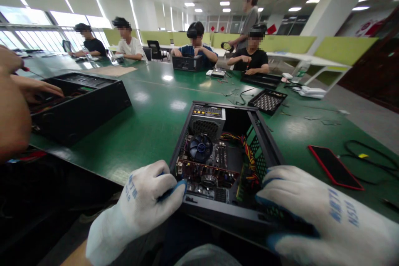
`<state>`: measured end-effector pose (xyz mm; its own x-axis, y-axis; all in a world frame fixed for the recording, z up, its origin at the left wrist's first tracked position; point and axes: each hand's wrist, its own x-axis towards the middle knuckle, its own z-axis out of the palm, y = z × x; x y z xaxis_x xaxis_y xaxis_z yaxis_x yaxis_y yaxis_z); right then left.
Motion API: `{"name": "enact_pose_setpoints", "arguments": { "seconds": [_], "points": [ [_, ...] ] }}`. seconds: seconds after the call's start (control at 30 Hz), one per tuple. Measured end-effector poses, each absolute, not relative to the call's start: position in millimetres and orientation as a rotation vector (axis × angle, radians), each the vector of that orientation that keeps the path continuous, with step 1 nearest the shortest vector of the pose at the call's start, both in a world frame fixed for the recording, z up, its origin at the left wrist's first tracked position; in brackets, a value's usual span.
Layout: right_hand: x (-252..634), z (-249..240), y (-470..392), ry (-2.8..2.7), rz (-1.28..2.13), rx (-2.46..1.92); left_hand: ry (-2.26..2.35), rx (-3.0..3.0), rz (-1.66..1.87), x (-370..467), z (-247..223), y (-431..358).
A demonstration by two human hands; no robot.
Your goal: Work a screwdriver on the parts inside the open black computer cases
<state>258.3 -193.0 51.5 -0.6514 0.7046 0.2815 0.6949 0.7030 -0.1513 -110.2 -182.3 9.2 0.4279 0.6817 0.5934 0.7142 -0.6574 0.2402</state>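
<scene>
An open black computer case (271, 143) lies in front of me at the table's near edge. Inside it I see a power supply (208, 118), a CPU fan (201, 148), a green memory module (241, 186) and bundled coloured cables (247, 149). My left hand (149, 199), in a white glove with blue fingertips, is closed on the near left corner, thumb along the rim. At the near right corner my right hand (299, 203), gloved alike, grips the wall with its fingers over the top and its thumb lower outside. Some of its fingertips are hidden.
Another person's arm (12, 104) reaches into a black case (84, 108) on the left. On the green table (149, 129), a red-edged black tray (335, 167), black cable (370, 153) and box of screws or small parts (267, 100) lie rightward. Several people work across the table.
</scene>
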Motion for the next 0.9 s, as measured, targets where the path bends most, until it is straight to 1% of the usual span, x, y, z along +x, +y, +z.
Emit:
{"name": "enact_pose_setpoints", "arguments": {
  "seconds": [0.07, 0.2, 0.27, 0.4, 0.53, 0.7, 0.9],
  "points": [
    [247.5, 60.2, -172.0, -2.673, 0.054, -1.106, -1.295, -2.601, -1.061, -109.6, 8.6, -183.1],
    [205.2, 66.3, -107.8, -2.796, -0.119, -1.135, -1.296, -2.583, -1.074, -108.7, 7.2, -183.2],
    [182.9, 61.4, -76.4, -2.904, -0.161, -1.198, -1.298, -2.577, -1.081, -108.5, 6.7, -183.2],
    [147.9, 44.1, -35.5, -3.072, -0.116, -1.242, -1.339, -2.572, -1.092, -107.8, 6.0, -184.1],
    [125.2, 30.0, -23.7, -3.128, -0.110, -1.199, -1.350, -2.554, -1.118, -106.7, 5.6, -184.8],
    [112.6, 27.4, -21.6, -3.123, -0.162, -1.229, -1.353, -2.567, -1.145, -107.0, 3.2, -184.2],
    [112.2, 33.2, -9.6, -3.141, -0.024, -1.337, -1.318, -2.570, -1.150, -108.2, 1.0, -184.0]
  ]
}}
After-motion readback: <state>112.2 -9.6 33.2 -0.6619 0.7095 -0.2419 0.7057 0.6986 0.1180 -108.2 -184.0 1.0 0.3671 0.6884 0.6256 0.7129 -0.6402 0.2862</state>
